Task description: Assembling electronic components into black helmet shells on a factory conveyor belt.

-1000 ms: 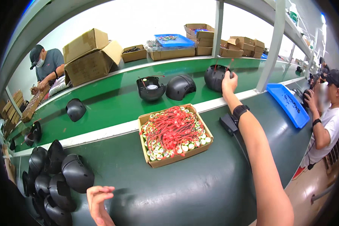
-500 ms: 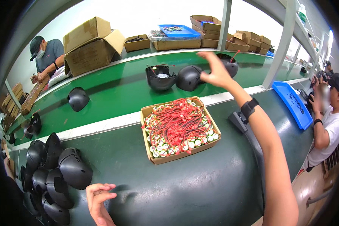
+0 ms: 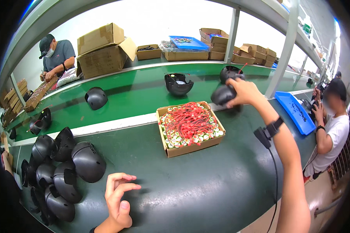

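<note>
At the near edge of the green belt, my right hand [image 3: 243, 92] grips a black dome-shaped shell [image 3: 223, 95], slightly blurred. Just behind it on the belt sits another black shell [image 3: 230, 72] with a red wire sticking up. Over the near dark green table my left hand [image 3: 119, 198] is held with fingers apart and curved, holding nothing. A cardboard box [image 3: 188, 149] between my hands and the belt is filled with round battery cells topped by a tangle of red and black wires [image 3: 190, 123]. An upturned black shell [image 3: 179, 84] with a light round part inside rests on the belt.
Several black shells [image 3: 87, 161] are heaped at the left of the table. More shells [image 3: 96, 98] lie along the belt. A blue tray [image 3: 295, 112] with small dark parts is at right, near a metal post [image 3: 286, 50]. Two other people are nearby.
My right hand has closed on a black shell from the belt and drawn it nearer and to the right. My left hand has risen a little and shifted right, still empty.
</note>
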